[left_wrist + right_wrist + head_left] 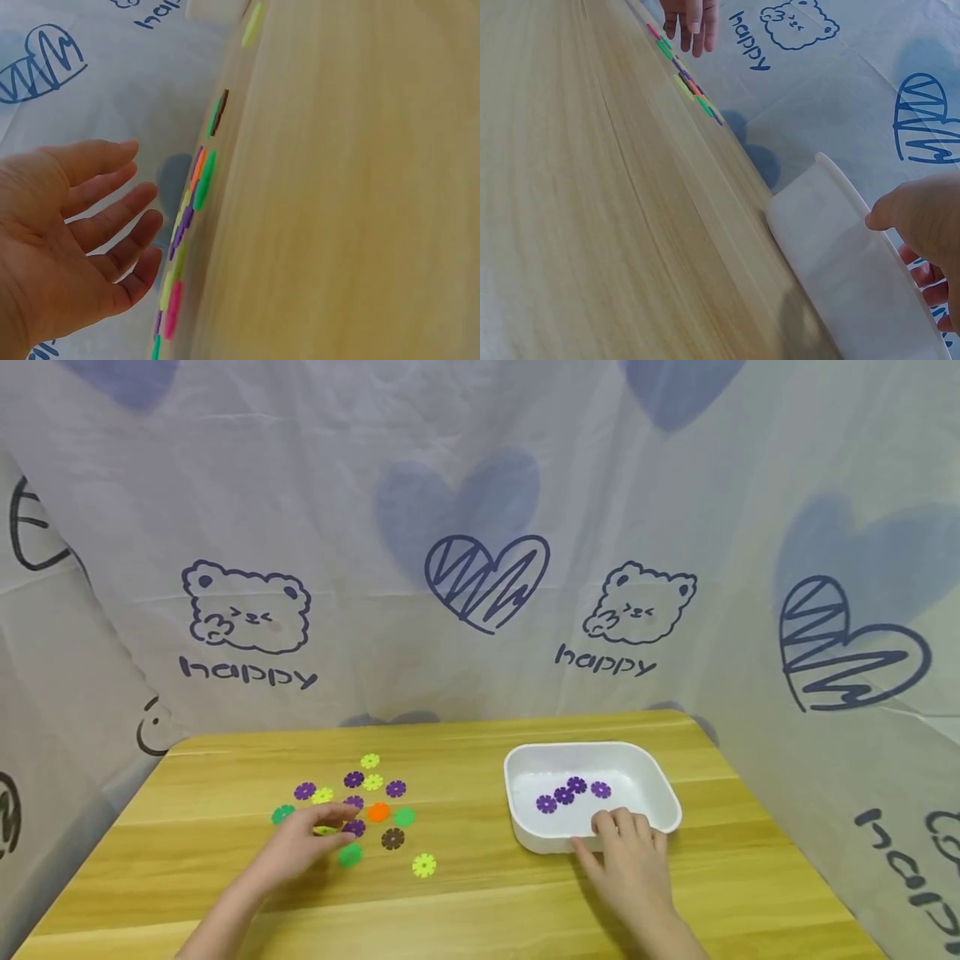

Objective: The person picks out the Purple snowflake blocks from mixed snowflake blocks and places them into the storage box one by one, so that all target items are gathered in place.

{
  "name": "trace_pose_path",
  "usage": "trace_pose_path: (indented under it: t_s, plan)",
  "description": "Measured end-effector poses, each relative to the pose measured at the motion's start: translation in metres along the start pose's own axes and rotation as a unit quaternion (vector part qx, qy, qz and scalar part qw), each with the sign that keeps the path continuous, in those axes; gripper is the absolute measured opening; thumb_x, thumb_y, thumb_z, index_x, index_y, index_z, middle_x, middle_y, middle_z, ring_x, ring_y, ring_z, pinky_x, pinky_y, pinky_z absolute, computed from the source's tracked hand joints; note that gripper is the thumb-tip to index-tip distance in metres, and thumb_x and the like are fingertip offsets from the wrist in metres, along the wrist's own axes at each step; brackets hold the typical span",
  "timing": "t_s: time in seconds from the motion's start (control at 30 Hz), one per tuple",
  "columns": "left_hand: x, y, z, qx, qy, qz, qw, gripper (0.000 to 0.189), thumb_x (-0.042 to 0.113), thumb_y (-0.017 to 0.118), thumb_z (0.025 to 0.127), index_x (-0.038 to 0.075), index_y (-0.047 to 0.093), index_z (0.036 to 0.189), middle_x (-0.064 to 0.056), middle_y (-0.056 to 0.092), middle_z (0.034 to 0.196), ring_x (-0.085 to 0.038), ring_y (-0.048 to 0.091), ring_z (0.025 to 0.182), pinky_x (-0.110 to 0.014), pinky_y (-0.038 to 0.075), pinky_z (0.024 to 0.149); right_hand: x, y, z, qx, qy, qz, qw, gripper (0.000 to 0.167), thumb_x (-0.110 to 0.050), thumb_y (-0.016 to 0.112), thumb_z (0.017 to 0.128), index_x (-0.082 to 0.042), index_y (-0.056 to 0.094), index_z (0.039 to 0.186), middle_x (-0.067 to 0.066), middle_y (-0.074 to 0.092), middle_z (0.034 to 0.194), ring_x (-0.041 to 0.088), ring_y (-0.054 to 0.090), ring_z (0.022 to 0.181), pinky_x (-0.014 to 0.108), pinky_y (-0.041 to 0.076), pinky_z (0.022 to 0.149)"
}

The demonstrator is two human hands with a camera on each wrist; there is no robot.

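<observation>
Possibly, the left hand (306, 838), fingers apart, could by brushing scatter crowded discs (350, 855) beneath, while the right hand (632, 862) grips the tray (543, 842).

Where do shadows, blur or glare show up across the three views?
Head: soft shadows by the left hand and right hand, no strong blur. Left wrist: table grain looks soft, discs foreshortened to slivers. Right wrist: soft shadow beside the white tub, no harsh glare.
</observation>
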State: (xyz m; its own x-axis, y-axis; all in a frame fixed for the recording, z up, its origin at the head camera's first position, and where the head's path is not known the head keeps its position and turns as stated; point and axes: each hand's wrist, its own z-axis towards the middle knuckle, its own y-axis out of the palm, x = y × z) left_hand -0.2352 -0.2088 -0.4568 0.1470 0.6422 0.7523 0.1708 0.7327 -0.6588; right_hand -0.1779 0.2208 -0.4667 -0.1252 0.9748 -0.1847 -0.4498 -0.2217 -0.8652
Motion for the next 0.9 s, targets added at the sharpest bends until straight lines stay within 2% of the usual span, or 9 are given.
trace_pose_path:
  t_s: [0.3,0.47,0.67,0.9]
  plan:
    - [-0.011,0.003,0.017,-0.010,0.027,0.012,0.9995,0.039,0.014,0.070,0.086,0.005,0.064,0.123,-0.011,0.069,0.119,-0.024,0.063,0.104,-0.050,0.050,0.096,-0.002,-0.003,0.001,-0.003,0.003,-0.002,1.0000,0.032,-0.040,0.074,0.083,-0.014,0.058,0.092,0.007,0.057,0.099,0.029,0.049,0.097,0.049,0.040,0.086]
    - [-0.015,0.007,0.022,-0.025,0.012,0.011,0.9996,0.039,0.005,0.070,0.083,0.005,0.064,0.122,-0.011,0.070,0.115,-0.024,0.063,0.103,-0.045,0.053,0.094,-0.003,-0.004,0.000,-0.010,0.006,0.000,0.9999,0.032,-0.040,0.074,0.083,-0.014,0.058,0.092,0.006,0.057,0.099,0.028,0.049,0.097,0.049,0.040,0.087]
    - [-0.016,0.013,0.026,-0.014,-0.005,-0.003,0.9999,0.039,-0.007,0.066,0.080,0.002,0.065,0.119,-0.016,0.068,0.117,-0.028,0.063,0.104,-0.043,0.054,0.091,-0.004,-0.005,0.001,-0.016,0.008,0.002,0.9998,0.031,-0.040,0.073,0.084,-0.014,0.058,0.093,0.006,0.057,0.100,0.028,0.049,0.098,0.050,0.039,0.089]
    - [-0.014,0.016,0.027,-0.008,-0.015,-0.001,0.9999,0.038,-0.009,0.066,0.080,0.001,0.066,0.117,-0.014,0.070,0.114,-0.022,0.062,0.099,-0.037,0.054,0.085,-0.003,-0.005,0.001,-0.012,0.007,-0.001,0.9999,0.031,-0.040,0.073,0.084,-0.014,0.058,0.093,0.006,0.057,0.100,0.028,0.049,0.098,0.049,0.039,0.087]
